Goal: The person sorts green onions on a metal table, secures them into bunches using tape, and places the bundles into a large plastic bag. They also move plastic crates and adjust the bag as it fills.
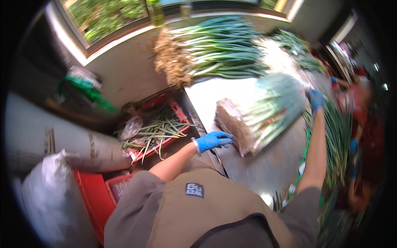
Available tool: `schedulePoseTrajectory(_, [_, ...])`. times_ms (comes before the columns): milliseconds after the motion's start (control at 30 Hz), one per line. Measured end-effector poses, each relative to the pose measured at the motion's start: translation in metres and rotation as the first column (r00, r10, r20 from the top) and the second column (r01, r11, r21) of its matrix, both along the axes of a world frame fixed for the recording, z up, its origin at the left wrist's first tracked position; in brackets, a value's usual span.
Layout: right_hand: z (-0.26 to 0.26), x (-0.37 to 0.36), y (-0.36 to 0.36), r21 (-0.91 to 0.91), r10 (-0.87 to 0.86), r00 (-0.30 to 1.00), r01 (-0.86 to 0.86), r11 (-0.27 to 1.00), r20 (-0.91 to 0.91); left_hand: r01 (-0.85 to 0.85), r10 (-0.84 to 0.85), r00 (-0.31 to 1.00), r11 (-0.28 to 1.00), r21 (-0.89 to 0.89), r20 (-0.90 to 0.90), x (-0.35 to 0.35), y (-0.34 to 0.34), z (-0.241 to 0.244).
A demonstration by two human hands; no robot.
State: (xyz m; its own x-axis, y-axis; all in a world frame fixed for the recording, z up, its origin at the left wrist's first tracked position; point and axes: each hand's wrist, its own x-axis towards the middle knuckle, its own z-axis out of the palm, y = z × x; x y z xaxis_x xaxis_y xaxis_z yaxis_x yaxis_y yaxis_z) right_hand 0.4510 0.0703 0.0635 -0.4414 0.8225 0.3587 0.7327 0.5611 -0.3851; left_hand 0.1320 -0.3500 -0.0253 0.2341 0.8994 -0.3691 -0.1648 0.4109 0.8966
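Observation:
A clear plastic bag packed with green onions (273,108) lies slantwise on the metal table (260,173), its brown root end towards my left hand and its leafy end towards my right. It bears red printing and looks blurred. My right hand (315,99), in a blue glove, is closed at the bag's leafy end, where the plastic narrows. Its fingertips are partly hidden. My left hand (214,141), gloved in blue too, is stretched out with fingers extended beside the root end. It holds nothing; whether it touches the bag cannot be told.
Unbagged green onions (223,49) are stacked at the back below the window, and more onions (333,139) lie at my right. A red crate (149,152) of leaf scraps stands left, near a white sack (55,198). Co-workers (356,99) are at the far right.

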Motion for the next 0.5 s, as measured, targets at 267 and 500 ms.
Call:
schedulePoseTrajectory(267, [-0.062, -0.025, -0.158, -0.554, -0.283, 0.734, -0.151, 0.819, -0.617, -0.512, 0.518, 0.822, 0.854, 0.09, -0.237, -0.059, 0.048, -0.039])
schedulePoseTrajectory(500, [-0.033, -0.076, -0.198, -0.604, -0.259, 0.729, -0.258, 0.754, -0.634, -0.779, 0.919, 0.183, 0.352, 0.519, -0.348, -0.199, 0.091, -0.047])
